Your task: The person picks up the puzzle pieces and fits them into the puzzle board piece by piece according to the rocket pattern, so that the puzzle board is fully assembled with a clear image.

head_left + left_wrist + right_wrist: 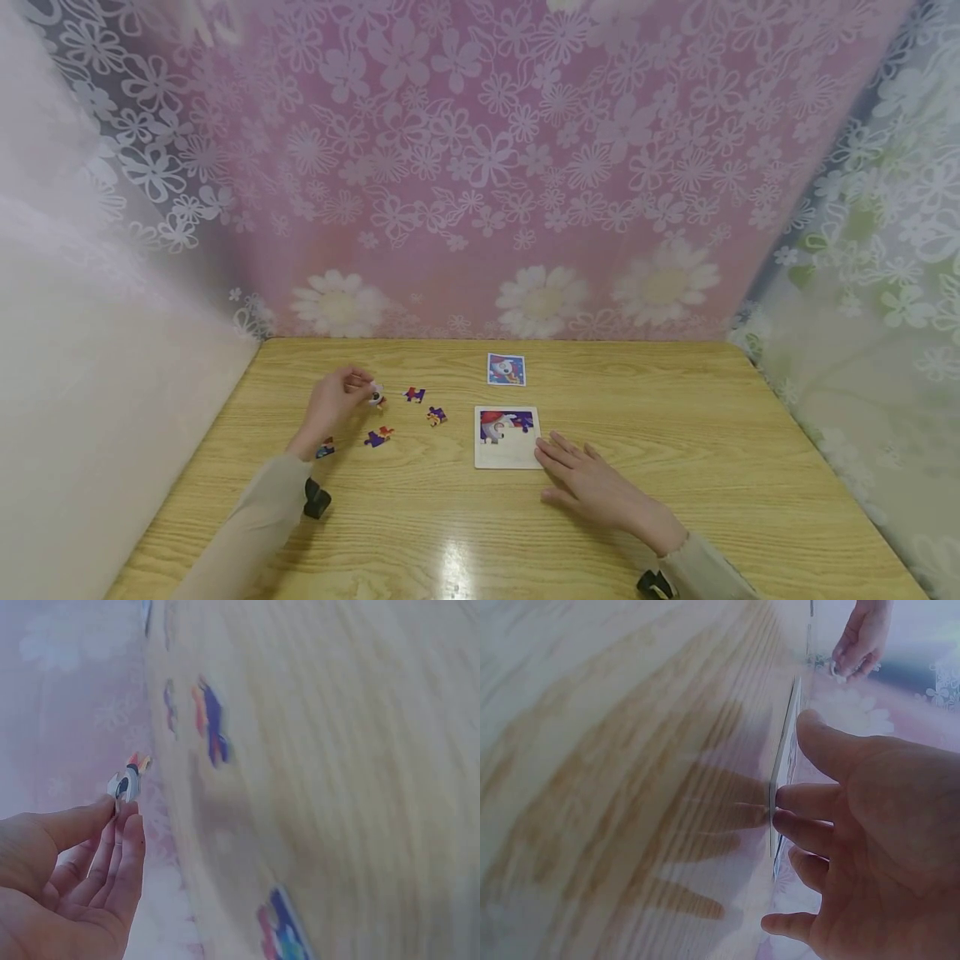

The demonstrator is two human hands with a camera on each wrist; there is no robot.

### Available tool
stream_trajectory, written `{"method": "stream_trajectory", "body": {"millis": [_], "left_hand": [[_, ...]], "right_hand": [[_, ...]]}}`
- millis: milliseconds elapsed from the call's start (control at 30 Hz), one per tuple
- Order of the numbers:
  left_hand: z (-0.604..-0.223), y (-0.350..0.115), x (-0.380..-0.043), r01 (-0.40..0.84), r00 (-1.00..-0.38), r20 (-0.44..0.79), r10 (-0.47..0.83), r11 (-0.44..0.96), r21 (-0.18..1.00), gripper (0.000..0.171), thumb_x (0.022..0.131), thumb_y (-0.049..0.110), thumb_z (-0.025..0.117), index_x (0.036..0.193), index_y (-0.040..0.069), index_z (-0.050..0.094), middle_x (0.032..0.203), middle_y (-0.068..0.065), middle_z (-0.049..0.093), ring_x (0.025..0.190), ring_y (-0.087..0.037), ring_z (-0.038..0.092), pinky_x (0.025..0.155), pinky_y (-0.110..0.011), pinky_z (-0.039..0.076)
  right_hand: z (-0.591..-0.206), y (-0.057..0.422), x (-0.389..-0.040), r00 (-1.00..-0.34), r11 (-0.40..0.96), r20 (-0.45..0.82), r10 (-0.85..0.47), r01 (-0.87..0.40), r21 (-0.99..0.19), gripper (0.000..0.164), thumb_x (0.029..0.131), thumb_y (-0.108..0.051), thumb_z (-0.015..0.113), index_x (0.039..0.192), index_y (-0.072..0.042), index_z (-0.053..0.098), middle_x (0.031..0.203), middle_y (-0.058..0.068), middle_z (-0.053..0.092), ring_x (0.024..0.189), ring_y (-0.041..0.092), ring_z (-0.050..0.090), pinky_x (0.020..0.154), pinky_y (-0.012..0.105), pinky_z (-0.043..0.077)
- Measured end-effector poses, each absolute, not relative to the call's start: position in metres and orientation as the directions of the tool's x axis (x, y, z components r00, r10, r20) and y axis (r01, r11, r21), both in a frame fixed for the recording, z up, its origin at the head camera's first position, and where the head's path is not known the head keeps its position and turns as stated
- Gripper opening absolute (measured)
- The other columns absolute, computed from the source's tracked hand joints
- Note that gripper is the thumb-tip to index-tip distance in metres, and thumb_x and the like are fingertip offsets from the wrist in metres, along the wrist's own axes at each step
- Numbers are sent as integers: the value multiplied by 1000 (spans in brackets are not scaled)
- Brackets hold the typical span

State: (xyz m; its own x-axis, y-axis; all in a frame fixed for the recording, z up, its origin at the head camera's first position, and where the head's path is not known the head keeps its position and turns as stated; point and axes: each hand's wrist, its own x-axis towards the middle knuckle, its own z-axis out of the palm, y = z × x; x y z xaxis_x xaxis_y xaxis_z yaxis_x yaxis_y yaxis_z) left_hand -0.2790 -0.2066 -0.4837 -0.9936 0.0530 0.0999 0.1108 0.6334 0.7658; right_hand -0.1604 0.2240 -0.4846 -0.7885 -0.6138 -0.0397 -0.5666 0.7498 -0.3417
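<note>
My left hand point(335, 406) pinches a jigsaw piece point(126, 784) between thumb and fingertips above the left side of the table. White with a black spot shows on that piece, plus an orange-red end. My right hand point(592, 485) lies with fingers extended, its fingertips at the right edge of the puzzle tray point(510, 457). Inside the white-framed tray, joined pieces point(495, 423) fill the top and left, showing part of a white character in a red hat on purple. The lower right of the tray is bare board.
Loose jigsaw pieces lie left of the tray: a red and purple one point(414, 395), a purple and yellow one point(437, 416), a purple and orange one point(378, 437), and a blue-red one point(325, 448) by the left wrist. Behind the tray lies a small picture card point(506, 369).
</note>
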Motion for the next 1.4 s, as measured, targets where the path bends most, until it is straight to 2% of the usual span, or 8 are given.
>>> {"method": "stream_trajectory", "body": {"millis": [400,633,833,1233,1400], "left_hand": [[-464,-171,-280,170,-985,117,129,562,810,22,97,9,69,116,-3,69,105,-19,73,89,-32,73,79,-49,60],[-464,-146,-286,210,-977,142,162,581,786,20,96,12,71,113,2,70,105,-15,74,91,-30,72,77,-41,60],[-462,-123,-287,240,-968,153,200,548,801,21,95,13,72,113,2,71,105,-15,74,92,-31,72,76,-42,60],[-465,-72,-285,298,-939,166,302,470,831,17,95,12,72,109,2,71,102,-13,74,86,-27,73,70,-35,60],[-468,-52,-282,282,-929,120,351,457,844,18,97,11,70,112,1,71,102,-12,73,86,-23,72,73,-34,60]], "right_hand": [[-486,224,-162,-796,765,-68,-601,-549,-337,61,105,-37,54,154,-1,40,162,16,33,151,40,24,112,73,23],[-484,224,-161,-793,762,-67,-606,-554,-335,61,106,-37,53,154,-1,41,162,17,34,150,41,25,111,73,24],[-482,224,-161,-791,760,-61,-608,-558,-332,62,106,-38,53,153,0,41,161,17,35,150,42,26,110,74,25],[-482,224,-160,-792,762,-60,-607,-560,-326,63,105,-39,53,153,0,41,161,17,35,150,42,26,109,75,26],[-483,224,-159,-791,757,-49,-610,-563,-330,62,105,-37,54,153,0,42,161,17,35,149,43,26,109,75,25]]}}
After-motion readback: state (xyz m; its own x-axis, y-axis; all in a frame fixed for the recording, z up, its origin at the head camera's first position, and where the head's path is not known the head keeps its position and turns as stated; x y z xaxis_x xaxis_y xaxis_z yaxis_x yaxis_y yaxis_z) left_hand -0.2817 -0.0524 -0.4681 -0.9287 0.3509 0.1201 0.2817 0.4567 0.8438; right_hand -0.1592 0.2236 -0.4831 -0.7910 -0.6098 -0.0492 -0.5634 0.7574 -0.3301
